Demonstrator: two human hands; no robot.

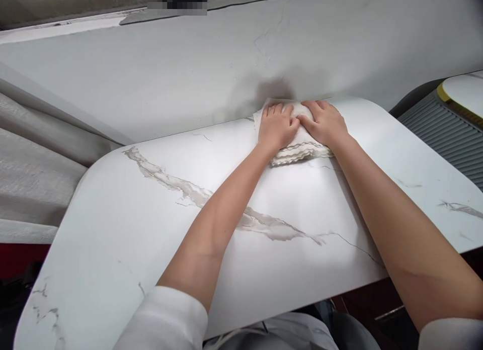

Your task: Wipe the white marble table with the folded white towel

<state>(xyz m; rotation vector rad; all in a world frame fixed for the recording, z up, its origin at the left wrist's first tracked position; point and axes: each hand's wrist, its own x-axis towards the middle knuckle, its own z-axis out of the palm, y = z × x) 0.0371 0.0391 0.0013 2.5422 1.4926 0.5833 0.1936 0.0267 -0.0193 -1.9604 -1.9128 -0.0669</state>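
A folded stack of off-white cloth (302,150) with wavy edges lies at the back edge of a white marble-patterned table (158,229). Flat on its left part rests my left hand (278,126), fingers spread and pointing toward the wall. My right hand (325,121) presses on the right part of the same cloth, its fingers angled to the left and its thumb close to my left hand. Both palms hide much of the cloth's top.
Behind the table stands a pale wall (169,73) with a dark smudge just above the cloth. A light curtain (33,164) hangs at the left. At the right are a grey ribbed surface (437,123) and another white tabletop (466,93) with a yellow edge.
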